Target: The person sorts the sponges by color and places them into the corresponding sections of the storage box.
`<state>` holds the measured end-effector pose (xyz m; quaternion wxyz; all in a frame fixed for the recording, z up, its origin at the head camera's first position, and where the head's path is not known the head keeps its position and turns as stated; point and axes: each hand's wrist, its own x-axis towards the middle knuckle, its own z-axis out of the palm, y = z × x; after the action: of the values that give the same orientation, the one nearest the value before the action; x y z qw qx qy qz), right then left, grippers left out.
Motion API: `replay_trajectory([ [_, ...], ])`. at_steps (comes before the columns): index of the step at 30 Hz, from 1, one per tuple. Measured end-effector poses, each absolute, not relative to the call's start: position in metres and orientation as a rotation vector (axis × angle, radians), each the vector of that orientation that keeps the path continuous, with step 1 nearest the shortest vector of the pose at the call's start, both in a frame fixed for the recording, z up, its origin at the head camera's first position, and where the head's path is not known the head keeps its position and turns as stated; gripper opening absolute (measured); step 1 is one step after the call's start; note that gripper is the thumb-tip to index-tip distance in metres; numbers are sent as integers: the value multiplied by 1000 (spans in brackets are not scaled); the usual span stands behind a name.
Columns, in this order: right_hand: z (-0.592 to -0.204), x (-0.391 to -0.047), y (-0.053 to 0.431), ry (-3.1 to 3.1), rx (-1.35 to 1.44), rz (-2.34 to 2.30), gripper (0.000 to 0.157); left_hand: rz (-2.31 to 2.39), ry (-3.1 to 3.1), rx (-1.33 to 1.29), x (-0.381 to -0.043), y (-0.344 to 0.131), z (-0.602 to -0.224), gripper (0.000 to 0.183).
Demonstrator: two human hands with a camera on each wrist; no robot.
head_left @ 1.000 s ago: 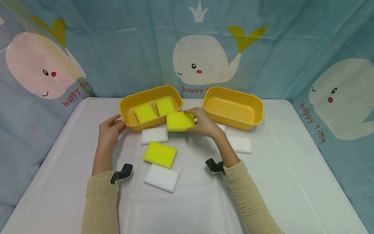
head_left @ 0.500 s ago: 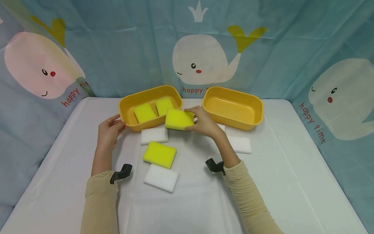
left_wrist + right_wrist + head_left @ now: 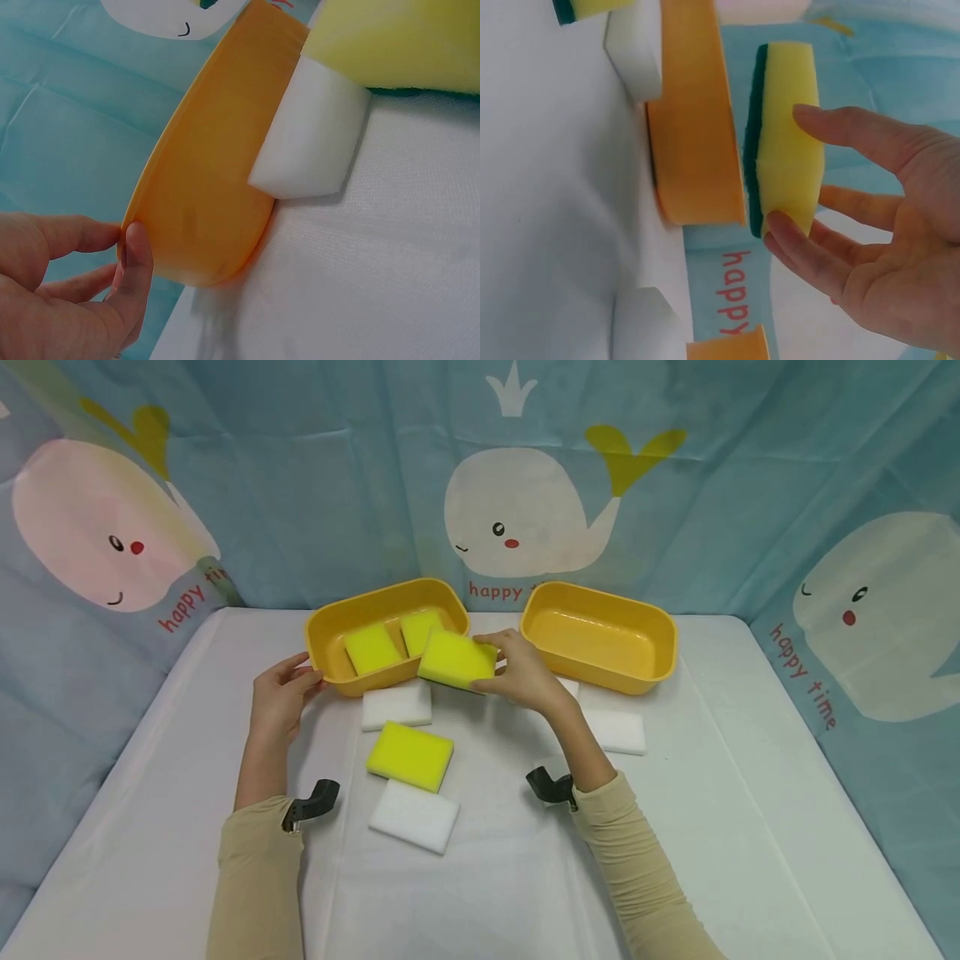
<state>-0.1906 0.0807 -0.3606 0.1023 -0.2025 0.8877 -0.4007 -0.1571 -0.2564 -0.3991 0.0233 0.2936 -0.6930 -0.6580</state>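
My right hand (image 3: 525, 678) grips a yellow sponge (image 3: 453, 658) by its right end. In the head view this sponge is raised over the front rim of the left yellow tub (image 3: 390, 678), slightly tilted. Its green scouring layer (image 3: 755, 150) faces the tub in the right wrist view. Two more yellow sponges, a left one (image 3: 371, 649) and a right one (image 3: 421, 631), lie inside that tub. At the tub's left end, my left hand (image 3: 281, 697) pinches the rim between thumb and fingers, as the left wrist view shows.
A second yellow tub (image 3: 600, 672), with nothing in it, stands to the right. In front lie a yellow sponge (image 3: 411, 756) and several white sponges, one below it (image 3: 415, 817), one by the left tub (image 3: 396, 705), one at right (image 3: 617, 732). A whale-print curtain (image 3: 337, 485) encloses the table.
My right hand has lifted the sponge slightly and moved it up and left toward the left tub, tilting it. The left hand stays on the tub's rim.
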Motion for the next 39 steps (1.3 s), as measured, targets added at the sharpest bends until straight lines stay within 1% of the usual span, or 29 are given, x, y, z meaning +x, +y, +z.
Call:
replay_trajectory([
  [14, -358, -192, 73, 2651, -570, -1230, 72, -2023, -2171, 900, -155, -253, -397, 59],
  [27, -352, -209, 53, 2735, -567, -1167, 72, -2020, -2168, 929, -155, -254, -397, 59],
  [39, -342, -223, 32, 2781, -568, -1101, 72, -2044, -2151, 902, -156, -255, -398, 60],
])
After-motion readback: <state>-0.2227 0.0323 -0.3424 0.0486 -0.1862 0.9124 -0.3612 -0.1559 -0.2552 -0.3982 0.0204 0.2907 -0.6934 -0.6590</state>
